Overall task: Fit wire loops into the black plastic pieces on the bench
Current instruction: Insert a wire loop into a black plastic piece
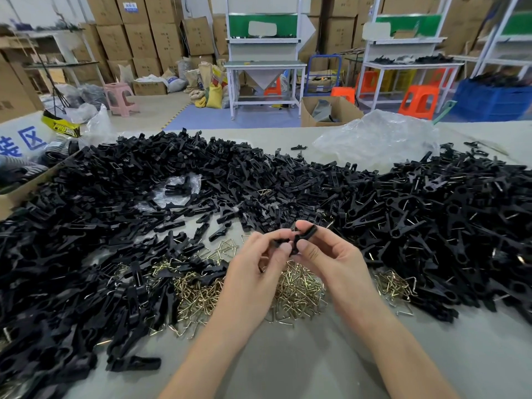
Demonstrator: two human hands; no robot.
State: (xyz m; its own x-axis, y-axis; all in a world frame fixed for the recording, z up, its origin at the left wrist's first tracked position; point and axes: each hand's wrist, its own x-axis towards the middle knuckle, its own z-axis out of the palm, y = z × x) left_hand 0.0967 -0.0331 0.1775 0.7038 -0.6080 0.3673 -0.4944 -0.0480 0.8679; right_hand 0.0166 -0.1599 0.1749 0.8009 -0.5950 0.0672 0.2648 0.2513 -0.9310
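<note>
At the far left, on the bench (288, 364), the corner of a cardboard box (17, 194), and behind it a white bag (26, 139) with blue print. Next, spread over the left half of the grey top, a deep heap of black plastic pieces (86, 254), with a crumpled clear bag (175, 188) sunk in the middle of it. Just right of that and nearer the front edge, a loose pile of brass-coloured wire loops (198, 286), partly mixed with stray black parts.

Over the right side of that pile, raised off the top, the left hand (253, 272): fingers curled, thumb and forefinger pinching the left end of one black piece (299, 239). Meeting it from the other side, the right hand (331, 254): fingers likewise curled, thumb and forefinger clamped on the right end of the same part (any loop inside it too small and blurred to make out).

Further right, a smaller pile of loops (394, 283), then another broad heap of black parts (449, 220), many with bits of wire showing. Behind that, a clear plastic sheet (377, 136) bunched on the top.

Beyond the bench, again from the left: a pink stool (119, 97), stacked cartons (138, 30), a white workstation (264, 64), orange stools (420, 99), a blue crate (495, 99).
</note>
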